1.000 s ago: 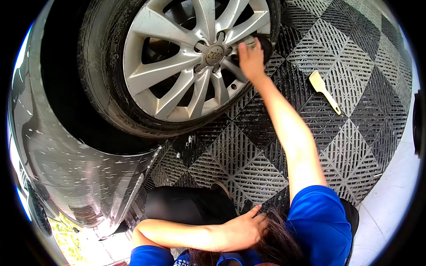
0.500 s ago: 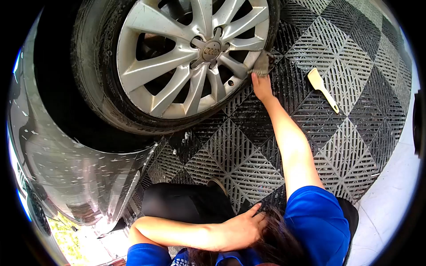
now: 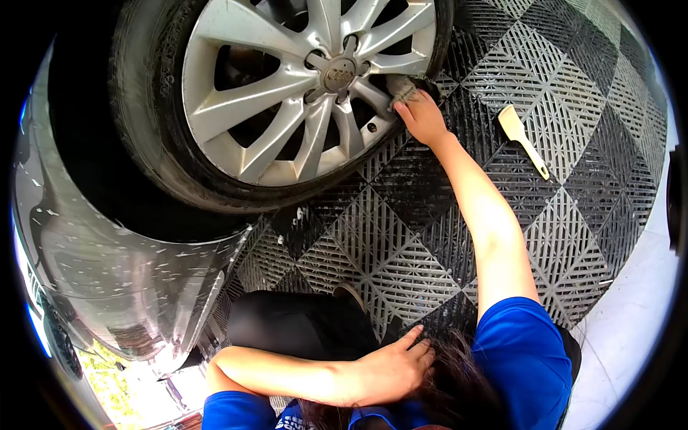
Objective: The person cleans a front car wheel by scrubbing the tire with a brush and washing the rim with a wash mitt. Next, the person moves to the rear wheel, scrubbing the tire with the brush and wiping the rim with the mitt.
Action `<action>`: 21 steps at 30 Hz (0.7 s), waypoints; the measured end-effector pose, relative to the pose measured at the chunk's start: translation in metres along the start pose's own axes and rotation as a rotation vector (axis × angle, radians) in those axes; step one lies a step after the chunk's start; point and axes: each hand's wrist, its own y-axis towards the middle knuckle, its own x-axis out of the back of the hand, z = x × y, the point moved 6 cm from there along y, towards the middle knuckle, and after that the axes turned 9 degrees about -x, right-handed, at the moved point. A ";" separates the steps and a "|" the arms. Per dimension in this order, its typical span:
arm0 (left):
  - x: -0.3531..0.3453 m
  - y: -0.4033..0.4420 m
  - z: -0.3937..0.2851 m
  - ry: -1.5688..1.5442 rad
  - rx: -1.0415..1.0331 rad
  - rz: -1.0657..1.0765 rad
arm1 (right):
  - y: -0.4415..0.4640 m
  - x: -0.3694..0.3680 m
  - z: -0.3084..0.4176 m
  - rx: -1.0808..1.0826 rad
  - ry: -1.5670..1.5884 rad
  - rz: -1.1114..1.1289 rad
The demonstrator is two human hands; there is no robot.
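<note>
Item one: your right hand (image 3: pixel 424 120), at the end of an outstretched arm, fingers closed over the near edge of a grey-brown pad (image 3: pixel 403 92), thumb alongside. Whether the pad is cloth, sponge or bristle, you cannot tell from this view. It lies against the outer edge of the alloy wheel (image 3: pixel 259 100), on the side nearest your right arm.

Item two: your left hand (image 3: pixel 393 373), forearm folded across your front, palm down, with nothing visible in its grasp. Fingers partly spread, thumb side toward the wheel; long dark hair (image 3: pixel 448 383) hangs beside the fingertips. What lies under the palm is hidden.

Item three: the wheel, silver, multi-spoke, with a centre cap (image 3: pixel 337 74) bearing linked rings and recessed bolts around it. Its black tyre (image 3: pixel 147 107) has brownish marks on the sidewall, and sits within the dark arch of a grey car body (image 3: pixel 122 287) flecked with pale spots.

Item four: a cream-coloured long-handled tool (image 3: pixel 524 143), flat on the floor grating (image 3: pixel 401 265), to the right of your right forearm, wide head toward the wheel, hole at the handle's end.

Item five: your bent knee in black trousers (image 3: pixel 294 326), beyond the left forearm, a shoe (image 3: pixel 350 292) partly showing beside it.
</note>
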 end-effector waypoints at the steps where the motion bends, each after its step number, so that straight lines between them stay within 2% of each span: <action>1: -0.002 0.000 -0.002 -0.009 -0.002 -0.002 | 0.001 -0.010 0.003 -0.005 -0.001 0.008; 3: -0.008 0.000 -0.006 -0.068 -0.007 0.034 | 0.002 -0.025 0.003 -0.110 0.109 -0.193; 5: -0.002 0.001 -0.008 -0.057 -0.015 0.075 | 0.000 -0.050 0.008 -0.194 0.167 -0.150; 7: -0.005 0.001 -0.010 -0.037 -0.029 0.115 | -0.011 -0.080 -0.004 -0.541 0.757 -0.308; 8: -0.010 0.001 -0.010 -0.057 -0.032 0.061 | -0.014 -0.084 -0.007 -0.539 0.755 -0.315; 9: -0.010 0.000 -0.010 -0.077 -0.036 0.009 | -0.019 -0.092 -0.013 -0.624 0.899 -0.320; 13: -0.008 -0.001 -0.010 -0.074 -0.024 0.022 | -0.033 -0.128 -0.021 -0.951 1.488 -0.306; 15: -0.012 -0.003 -0.011 -0.089 0.024 0.204 | 0.003 -0.073 0.007 -0.752 1.527 -0.331; 16: -0.014 -0.004 -0.014 -0.101 0.030 0.203 | 0.023 -0.064 0.003 -0.765 1.500 -0.483; 17: -0.015 -0.005 -0.016 -0.096 0.016 0.166 | 0.037 -0.040 0.018 -0.798 1.419 -0.414; 18: -0.015 -0.005 -0.015 -0.081 0.000 0.129 | 0.057 -0.037 0.029 -0.817 1.480 -0.316; 19: -0.014 -0.005 -0.015 -0.077 0.000 0.129 | 0.058 -0.019 0.062 -0.888 1.476 -0.315; 21: -0.016 -0.006 -0.015 -0.160 -0.017 0.193 | 0.063 -0.016 0.099 -0.883 0.977 -0.178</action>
